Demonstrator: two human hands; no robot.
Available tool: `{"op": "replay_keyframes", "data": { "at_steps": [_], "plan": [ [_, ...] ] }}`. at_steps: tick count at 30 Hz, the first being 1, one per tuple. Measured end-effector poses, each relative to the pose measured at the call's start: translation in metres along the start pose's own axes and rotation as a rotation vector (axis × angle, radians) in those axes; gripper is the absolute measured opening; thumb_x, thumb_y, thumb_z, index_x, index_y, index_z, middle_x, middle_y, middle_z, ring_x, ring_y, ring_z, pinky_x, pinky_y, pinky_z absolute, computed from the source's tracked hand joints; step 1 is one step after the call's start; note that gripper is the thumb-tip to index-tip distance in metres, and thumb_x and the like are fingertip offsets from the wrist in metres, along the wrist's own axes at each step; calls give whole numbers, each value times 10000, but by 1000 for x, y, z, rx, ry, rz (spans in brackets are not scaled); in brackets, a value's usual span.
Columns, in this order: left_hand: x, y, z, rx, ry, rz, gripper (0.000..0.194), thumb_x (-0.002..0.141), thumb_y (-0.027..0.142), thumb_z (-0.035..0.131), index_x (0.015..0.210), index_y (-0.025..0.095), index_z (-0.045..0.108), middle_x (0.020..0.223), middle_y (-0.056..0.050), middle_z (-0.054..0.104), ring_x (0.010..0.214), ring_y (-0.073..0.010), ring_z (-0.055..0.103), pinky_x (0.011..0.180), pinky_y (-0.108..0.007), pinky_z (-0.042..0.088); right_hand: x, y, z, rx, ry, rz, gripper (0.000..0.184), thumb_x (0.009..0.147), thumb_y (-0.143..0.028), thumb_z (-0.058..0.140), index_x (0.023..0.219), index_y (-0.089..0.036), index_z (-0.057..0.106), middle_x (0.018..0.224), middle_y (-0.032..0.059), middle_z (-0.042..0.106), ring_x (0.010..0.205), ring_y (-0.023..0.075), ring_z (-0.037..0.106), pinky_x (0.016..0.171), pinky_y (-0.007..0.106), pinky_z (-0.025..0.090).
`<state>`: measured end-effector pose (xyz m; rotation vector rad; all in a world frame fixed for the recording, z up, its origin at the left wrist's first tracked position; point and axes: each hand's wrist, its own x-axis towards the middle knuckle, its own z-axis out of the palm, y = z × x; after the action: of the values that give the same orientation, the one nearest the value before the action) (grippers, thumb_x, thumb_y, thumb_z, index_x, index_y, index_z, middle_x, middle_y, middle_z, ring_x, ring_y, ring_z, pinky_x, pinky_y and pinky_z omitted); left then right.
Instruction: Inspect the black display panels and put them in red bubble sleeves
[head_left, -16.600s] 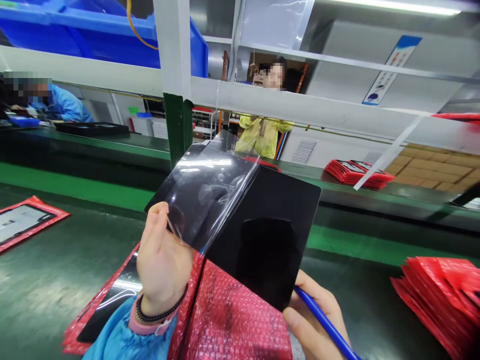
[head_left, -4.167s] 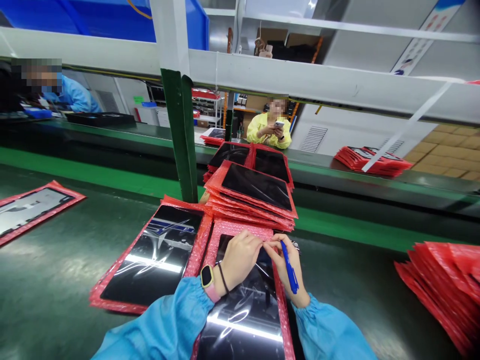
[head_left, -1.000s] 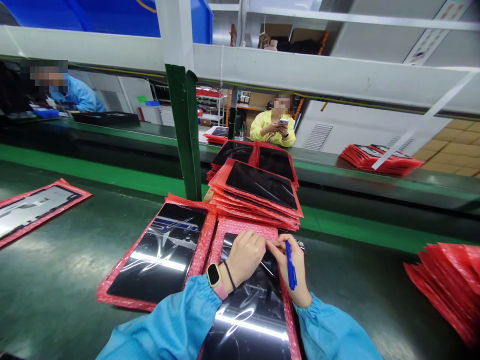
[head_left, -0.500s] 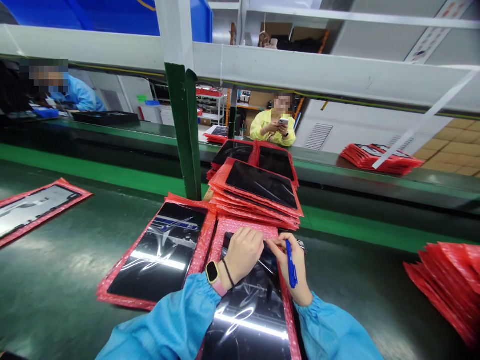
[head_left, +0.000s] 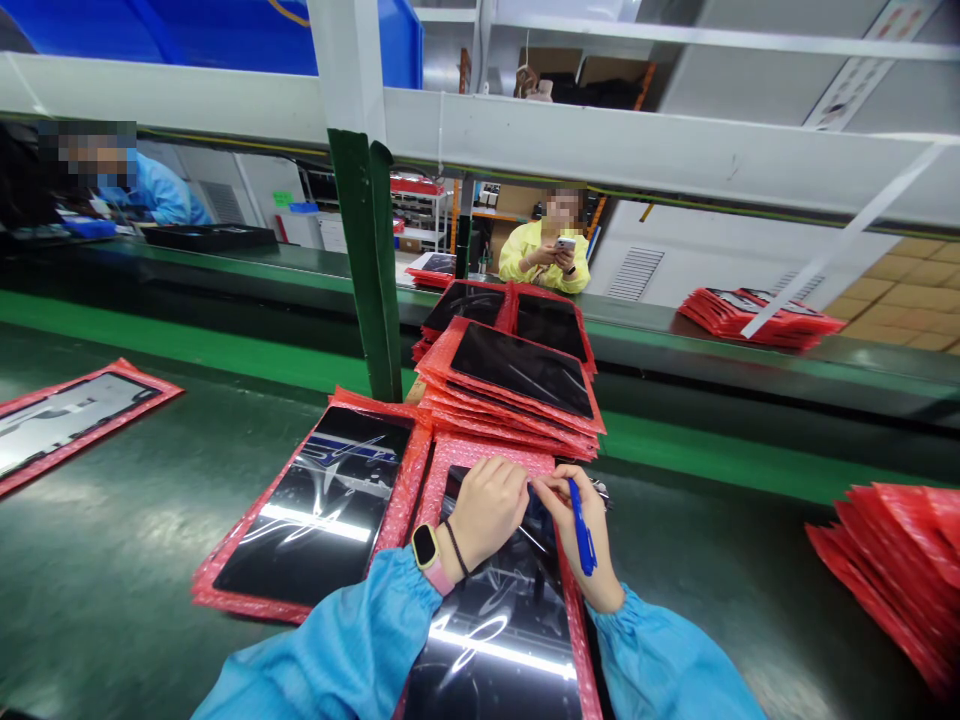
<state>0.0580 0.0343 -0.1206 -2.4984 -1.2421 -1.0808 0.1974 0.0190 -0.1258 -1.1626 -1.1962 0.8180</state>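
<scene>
Head view shows the panel [head_left: 499, 610] on red wrap [head_left: 465, 450], long axis running away from the person, most of it lying on the person's side of the hands. Right hand [head_left: 598, 535] is nearer to its far right corner, with a pen [head_left: 581, 530] held between the fingers; left hand [head_left: 491, 508] curls over the far end. Whether the left fingertips pinch anything (the knuckles cover them), I cannot tell. The near end is cut off; left sleeve [head_left: 345, 620] hides some edge.
</scene>
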Motion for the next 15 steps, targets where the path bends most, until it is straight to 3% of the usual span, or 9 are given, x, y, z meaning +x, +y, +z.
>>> {"op": "replay_keyframes", "data": {
  "at_steps": [15],
  "plan": [
    [1, 0, -1, -35, -20, 22, 135, 885, 137, 526, 795, 173, 621, 757, -45, 690, 738, -201, 632, 695, -331, 514, 0, 0, -1, -20, -7, -7, 289, 708, -390, 761, 799, -250, 526, 673, -21, 693, 628, 199, 660, 631, 330, 508]
  ]
}}
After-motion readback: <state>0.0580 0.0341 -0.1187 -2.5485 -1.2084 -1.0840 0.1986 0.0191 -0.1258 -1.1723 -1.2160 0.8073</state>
